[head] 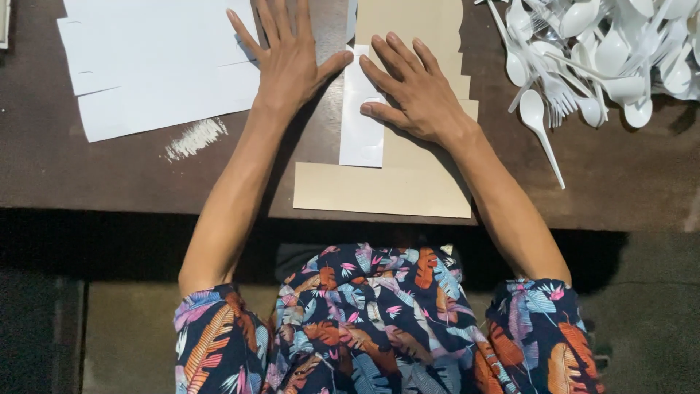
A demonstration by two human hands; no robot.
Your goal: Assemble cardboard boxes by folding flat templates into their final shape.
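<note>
Both hands lay spread and flat: left hand [288, 62] on the table [87, 171], right hand [408, 84] pressing the white slip [361, 135] onto tan card [383, 190]; firm, even pressure would have held it square

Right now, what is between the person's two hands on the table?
In the head view, a narrow white paper strip lies between the left hand and the right hand, resting partly on tan card sheets.

White sheets [157, 58] lie stacked on the far left of the dark table [642, 182]. A white powdery smear [195, 138] sits just below them. A heap of white plastic spoons and forks [598, 51] occupies the far right corner.
</note>
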